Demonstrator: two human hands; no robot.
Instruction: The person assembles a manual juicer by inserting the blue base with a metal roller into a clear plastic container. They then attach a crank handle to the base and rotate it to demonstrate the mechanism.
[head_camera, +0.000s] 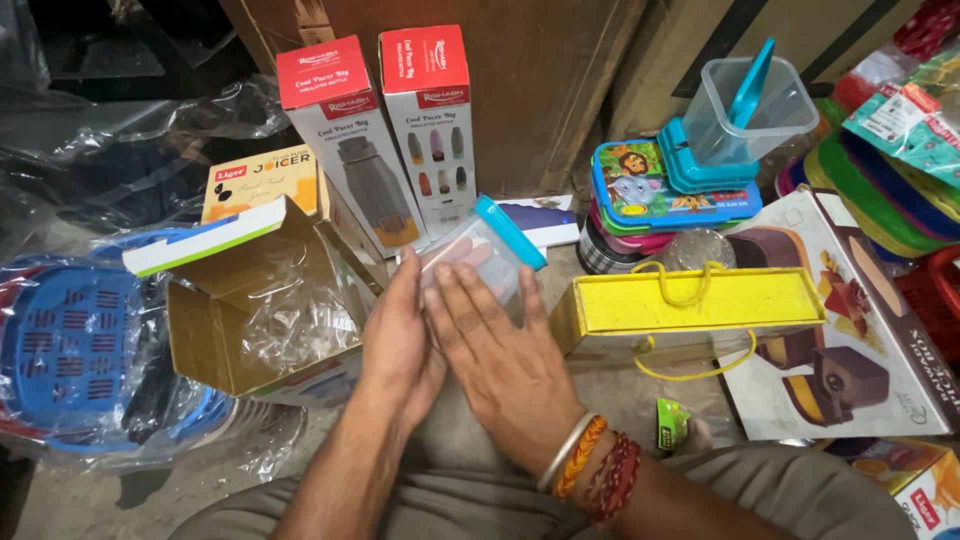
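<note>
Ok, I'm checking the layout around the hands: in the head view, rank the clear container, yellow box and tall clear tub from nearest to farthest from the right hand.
From the right hand:
1. Clear container with blue lid, under its fingers, touching.
2. Yellow box, just to its right.
3. Tall clear tub, far upper right on the stacked lunch boxes.

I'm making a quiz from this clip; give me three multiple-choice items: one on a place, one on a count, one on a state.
1. Where does the yellow box lie?
A. To the right of the hands
B. Inside the open carton
C. On the blue basket

2. How many tall red-topped boxes stand at the back?
A. One
B. Two
C. Four

3. How is the brown carton?
A. Taped shut
B. Crushed flat
C. Open, flaps up

Answers: 1 A, it lies right of the right hand. 2 B, two stand side by side. 3 C, clear plastic shows inside, beside the left hand.
</note>
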